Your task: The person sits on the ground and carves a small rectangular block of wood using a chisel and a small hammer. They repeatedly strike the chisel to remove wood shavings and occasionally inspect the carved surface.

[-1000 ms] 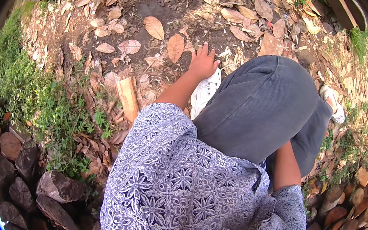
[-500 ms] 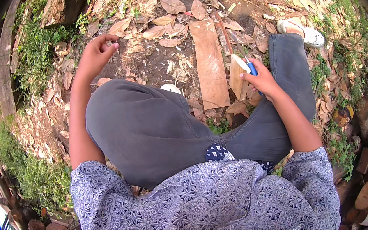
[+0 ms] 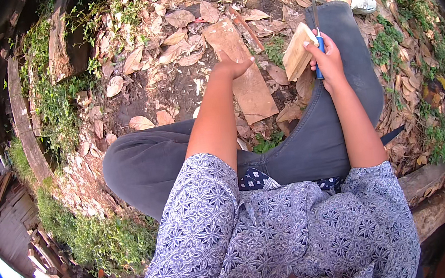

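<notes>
The right hand (image 3: 326,60) pinches the wood block (image 3: 298,53) and the blue-handled tool (image 3: 321,45) together (hold tight, and keep its tip away from the leg (image 3: 352,53)). The left hand (image 3: 233,68), thumb spread, is over the flat board (image 3: 253,94).

Dirt ground (image 3: 174,97), dry leaves (image 3: 180,18) scattered over it; flat brown board (image 3: 254,98) lies there, narrow reddish strip (image 3: 245,29) beside its far end
</notes>
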{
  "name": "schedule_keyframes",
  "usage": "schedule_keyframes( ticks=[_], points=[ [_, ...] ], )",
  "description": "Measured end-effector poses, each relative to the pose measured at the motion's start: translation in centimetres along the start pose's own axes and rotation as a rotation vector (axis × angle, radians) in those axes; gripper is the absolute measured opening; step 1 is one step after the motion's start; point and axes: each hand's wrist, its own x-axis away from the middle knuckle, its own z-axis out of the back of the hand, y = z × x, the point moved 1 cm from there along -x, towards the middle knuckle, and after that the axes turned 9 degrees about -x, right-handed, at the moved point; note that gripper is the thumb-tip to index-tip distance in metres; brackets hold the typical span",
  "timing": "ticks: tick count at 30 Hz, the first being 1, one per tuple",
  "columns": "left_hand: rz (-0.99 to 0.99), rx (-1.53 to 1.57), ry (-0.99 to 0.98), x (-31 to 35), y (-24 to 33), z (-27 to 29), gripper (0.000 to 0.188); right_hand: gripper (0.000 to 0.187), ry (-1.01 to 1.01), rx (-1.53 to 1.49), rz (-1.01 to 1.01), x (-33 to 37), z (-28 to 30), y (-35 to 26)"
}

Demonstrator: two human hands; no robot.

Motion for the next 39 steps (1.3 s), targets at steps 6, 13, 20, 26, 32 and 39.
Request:
schedule_keyframes(
  ticks=[6, 13, 20, 26, 32, 39],
  points=[
    [0.216, -0.134, -0.081, 6.1, 5.4, -6.9, 0.140, 0.067, 0.109, -0.040, 0.024, -1.0, 1.3, 0.2],
    [-0.122, 0.353, 0.315, 2.3, -1.9, -8.5, 0.141, 0.067, -0.012, -0.126, 0.022, -1.7, -0.2, -0.5],
    [-0.530, 1.549, -0.016, 4.8, 0.6, -0.5, 0.069, 0.066, 0.035, -0.149, 0.115, -2.5, 1.4, 0.3],
    [-0.896, 1.741, 0.051, 7.4, 3.1, 9.3, 0.088, 0.040, 0.105, -0.306, 0.046, -1.6, 1.5, -1.6],
    [-0.761, 1.890, 0.324, 9.2, 1.7, 14.0, 0.078, 0.037, 0.131, -0.321, 0.027, -1.6, 1.5, -1.8],
    [-0.223, 1.512, 0.298, 5.3, -0.2, 10.0, 0.093, 0.037, 0.125, -0.308, -0.005, -1.5, 1.5, -2.2]
  ],
)
